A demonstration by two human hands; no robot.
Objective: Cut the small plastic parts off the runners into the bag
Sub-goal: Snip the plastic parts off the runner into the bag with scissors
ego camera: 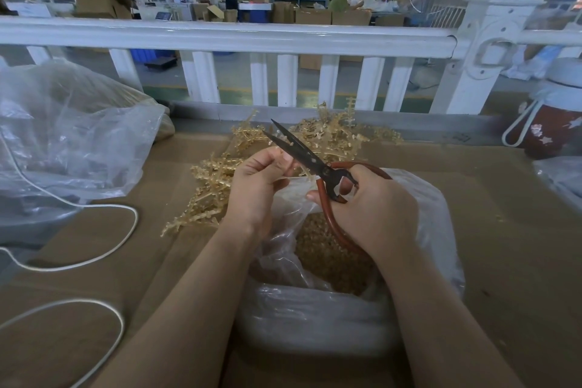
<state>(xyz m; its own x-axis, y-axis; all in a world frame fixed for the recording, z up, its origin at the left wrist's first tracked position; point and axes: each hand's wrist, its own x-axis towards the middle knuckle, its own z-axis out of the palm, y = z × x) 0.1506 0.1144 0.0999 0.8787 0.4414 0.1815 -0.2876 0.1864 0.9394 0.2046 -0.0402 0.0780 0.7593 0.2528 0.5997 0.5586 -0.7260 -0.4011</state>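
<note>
The right hand [374, 208] grips the scissors [318, 173]. Its fingers curl through the big, smooth, red-brown loops of the handles. The two blades are dark, thin and pointy. They stand a little apart at the tips and point up and away to the left.

The left hand [255, 186] is just beside the blades. Its thumb and fingers pinch a thin, pale runner [302, 172], right at the blades. Only a short bit of the runner shows, so its shape is hard to tell.

Both hands are over the bag [315, 315]. The bag is clear, thin, crinkly plastic with its top open and rolled down. Inside lies a heap of tiny tan parts [330, 261], like small beads.

Behind the hands sits a pile [214, 179] of more runners. They are light gold plastic, thin and spiky, like little branches, all tangled up.

Everything rests on flat brown cardboard [504, 230], which looks dull and a bit rough.

On the left is a second big clear plastic bag [69, 135], puffy and wrinkled. A white cord [94, 255] loops across the cardboard near it.

At the far right stands a round red jug [548, 132] with a white lid and white strap.

Behind the cardboard runs a white fence [220, 38] with a thick round rail and flat slats.
</note>
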